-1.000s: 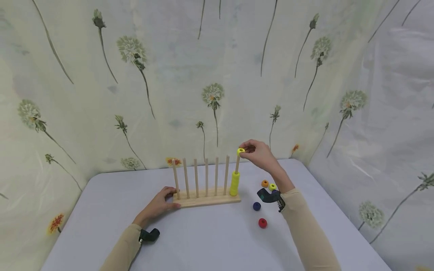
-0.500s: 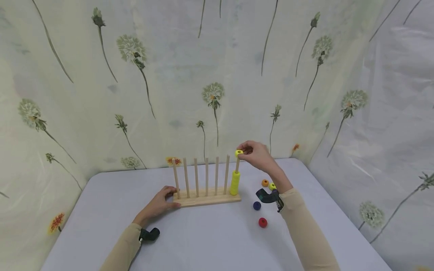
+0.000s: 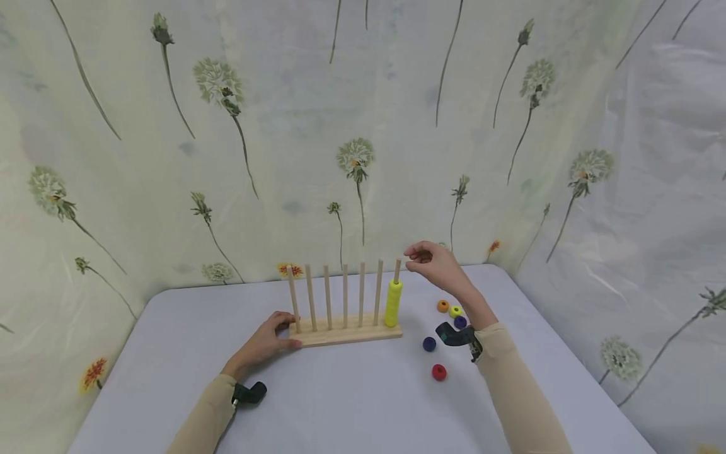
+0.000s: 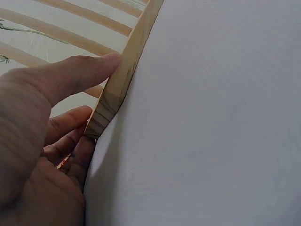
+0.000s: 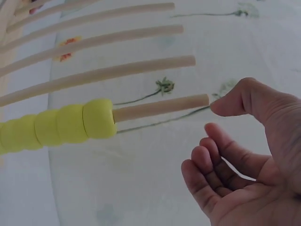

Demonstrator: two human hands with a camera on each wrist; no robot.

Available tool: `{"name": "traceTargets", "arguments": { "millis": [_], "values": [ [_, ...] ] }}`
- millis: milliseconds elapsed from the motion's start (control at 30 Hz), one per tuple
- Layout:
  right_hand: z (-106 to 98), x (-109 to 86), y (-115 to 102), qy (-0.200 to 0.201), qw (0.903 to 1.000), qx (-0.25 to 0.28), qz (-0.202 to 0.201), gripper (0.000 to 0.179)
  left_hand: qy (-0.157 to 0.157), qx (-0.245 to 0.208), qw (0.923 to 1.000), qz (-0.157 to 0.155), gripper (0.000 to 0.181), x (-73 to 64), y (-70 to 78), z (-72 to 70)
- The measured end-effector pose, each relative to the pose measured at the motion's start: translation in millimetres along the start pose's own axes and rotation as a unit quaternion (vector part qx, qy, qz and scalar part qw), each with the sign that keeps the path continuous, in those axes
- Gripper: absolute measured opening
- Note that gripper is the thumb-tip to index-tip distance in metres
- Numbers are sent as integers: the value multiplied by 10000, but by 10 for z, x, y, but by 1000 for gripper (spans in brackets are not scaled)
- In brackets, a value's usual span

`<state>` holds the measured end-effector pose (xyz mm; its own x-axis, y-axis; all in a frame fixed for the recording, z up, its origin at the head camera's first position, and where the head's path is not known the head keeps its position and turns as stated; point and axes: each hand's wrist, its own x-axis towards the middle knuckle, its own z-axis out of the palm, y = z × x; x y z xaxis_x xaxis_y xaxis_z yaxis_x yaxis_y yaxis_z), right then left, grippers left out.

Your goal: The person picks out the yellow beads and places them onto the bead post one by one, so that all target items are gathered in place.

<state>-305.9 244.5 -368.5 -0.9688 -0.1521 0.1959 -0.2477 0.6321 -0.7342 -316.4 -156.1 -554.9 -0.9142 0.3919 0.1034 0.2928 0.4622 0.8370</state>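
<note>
A wooden peg rack (image 3: pixel 351 337) with a row of upright pegs stands on the table. My left hand (image 3: pixel 268 340) grips the left end of its base; in the left wrist view the thumb lies on the front edge and the other fingers curl behind the end. Yellow beads (image 3: pixel 392 304) are stacked on the rightmost peg, and the bare tip of that peg (image 5: pixel 162 107) sticks out above them. Just right of the tip, my right hand (image 3: pixel 433 265) is in the air, thumb and forefinger apart, holding nothing.
Right of the rack lie loose beads: orange (image 3: pixel 443 306), yellow (image 3: pixel 455 311), purple (image 3: pixel 460 322), dark blue (image 3: pixel 429 344) and red (image 3: pixel 439 372). A flower-printed curtain (image 3: pixel 295 157) hangs behind the white table (image 3: pixel 340 403).
The yellow bead that my right hand pinched at the peg's top has been let go and now sits on the stack. My right hand has shifted slightly right; the left hand stays put.
</note>
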Motion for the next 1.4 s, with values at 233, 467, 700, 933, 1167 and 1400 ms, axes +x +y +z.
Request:
{"name": "traceTargets", "arguments": {
  "millis": [233,467,700,933,1167,1400],
  "values": [
    [-159,-90,431,-277,9953,923,-71,28,-37,-39,10000,8,57,-3,4,-7],
    [-338,-191,1170,-665,9827,1727,-12,29,1,24,10000,-23,59,1,-9,-34],
    [-387,-239,1745,-756,9875,1275,544,35,15,24,10000,28,57,-14,-25,-49],
    [-316,-284,2203,-882,9840,1155,1035,47,-28,-3,9999,103,56,-9,-30,-12],
    [-190,-281,2448,-953,9784,966,1562,44,-22,64,10000,28,56,-5,-15,5],
    [-150,-272,2445,-1028,9798,826,1504,48,20,32,9999,-114,58,0,4,-2]
  ]
}}
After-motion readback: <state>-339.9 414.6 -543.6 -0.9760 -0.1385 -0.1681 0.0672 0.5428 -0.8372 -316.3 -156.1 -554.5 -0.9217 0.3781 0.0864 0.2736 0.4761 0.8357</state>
